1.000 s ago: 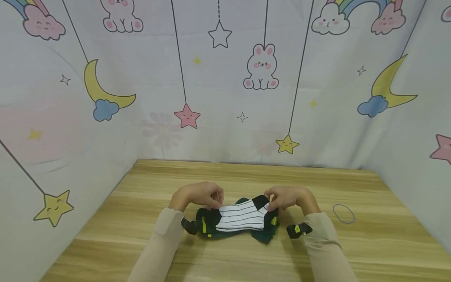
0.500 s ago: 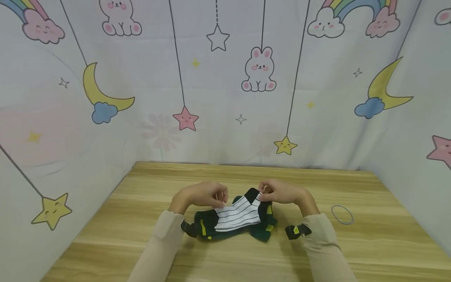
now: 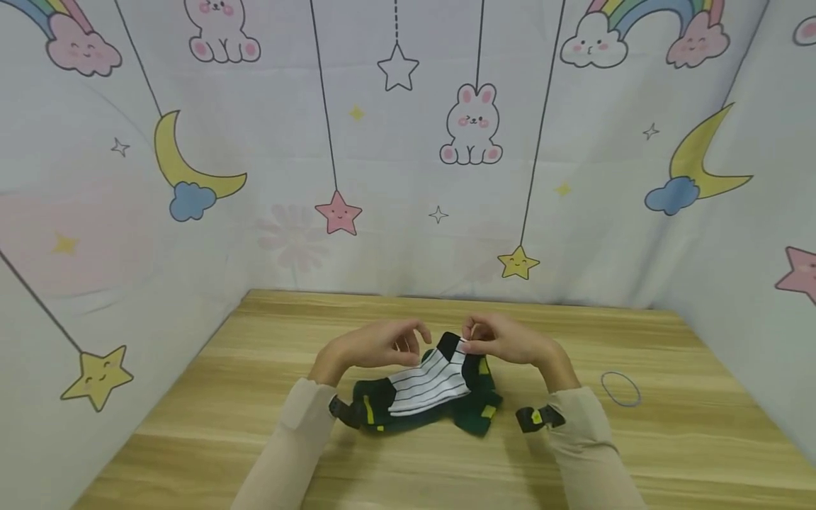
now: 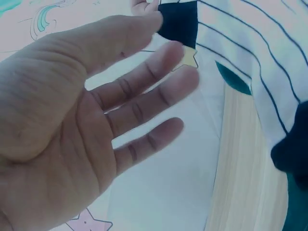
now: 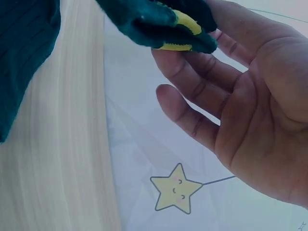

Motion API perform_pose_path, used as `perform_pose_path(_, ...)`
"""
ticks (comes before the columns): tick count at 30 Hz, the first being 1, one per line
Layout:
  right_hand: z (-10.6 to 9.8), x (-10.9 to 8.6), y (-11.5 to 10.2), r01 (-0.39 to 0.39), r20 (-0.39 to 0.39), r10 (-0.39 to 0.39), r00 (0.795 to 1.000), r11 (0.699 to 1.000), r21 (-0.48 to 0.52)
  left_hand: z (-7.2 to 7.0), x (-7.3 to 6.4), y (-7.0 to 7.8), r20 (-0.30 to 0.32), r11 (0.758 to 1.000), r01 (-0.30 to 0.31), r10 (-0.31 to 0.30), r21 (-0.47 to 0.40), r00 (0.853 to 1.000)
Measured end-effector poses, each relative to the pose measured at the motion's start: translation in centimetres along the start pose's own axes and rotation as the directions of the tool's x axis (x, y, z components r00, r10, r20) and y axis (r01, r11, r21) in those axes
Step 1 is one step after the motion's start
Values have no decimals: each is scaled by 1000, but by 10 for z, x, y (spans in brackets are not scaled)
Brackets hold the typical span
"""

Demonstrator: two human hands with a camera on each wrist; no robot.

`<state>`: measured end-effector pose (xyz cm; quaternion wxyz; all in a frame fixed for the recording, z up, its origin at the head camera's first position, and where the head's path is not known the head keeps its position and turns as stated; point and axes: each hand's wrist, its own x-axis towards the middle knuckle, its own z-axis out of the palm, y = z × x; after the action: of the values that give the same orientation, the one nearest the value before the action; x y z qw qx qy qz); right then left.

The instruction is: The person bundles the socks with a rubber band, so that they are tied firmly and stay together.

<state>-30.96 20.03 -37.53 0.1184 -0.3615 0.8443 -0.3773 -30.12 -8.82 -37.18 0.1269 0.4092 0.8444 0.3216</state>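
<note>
Striped sock (image 3: 427, 386): black-patched end drawn higher toward the far edge and slightly leftward over the last half second, while the left fingers have loosened.
Left hand (image 3: 382, 345): released, fingers apart and gently extended; thumb close to the sock's upper side, contact impossible to tell.
Right hand (image 3: 510, 340): pinching the raised end between thumb and fingers, with yellow-banded green cloth caught there too.
Sock's place: between and below the hands, slanting down to the left over dark green fabric (image 3: 468, 414), around the middle of the table (image 3: 242, 397).
Blue loop (image 3: 628, 405): flat on the table, beyond the right hand, nearer the right edge.
</note>
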Motion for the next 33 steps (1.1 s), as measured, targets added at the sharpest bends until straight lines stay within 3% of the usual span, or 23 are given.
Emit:
perform_pose_path(8, -1, 2, -9, 22, -43, -22, 999, 1000, -7, -1, 3, 1, -79, 995, -88, 83, -50, 993)
perform_pose_path(14, 0, 2, -18, 41, -60, -41, 997, 999, -9, 0, 4, 6, -131, 991, -137, 134, -11, 982)
perform_pose_path(25, 2, -1, -30, 50, -86, -54, 995, 998, -40, 6, 7, 10, -160, 981, -192, 193, 19, 968)
perform_pose_path(29, 2, -2, -36, 75, -87, -80, 993, 995, -58, 8, 9, 12, -150, 970, -238, 243, 54, 958)
perform_pose_path(33, 2, -2, -44, 115, -96, -122, 988, 990, -79, 9, 10, 15, -126, 966, -246, 254, 74, 959)
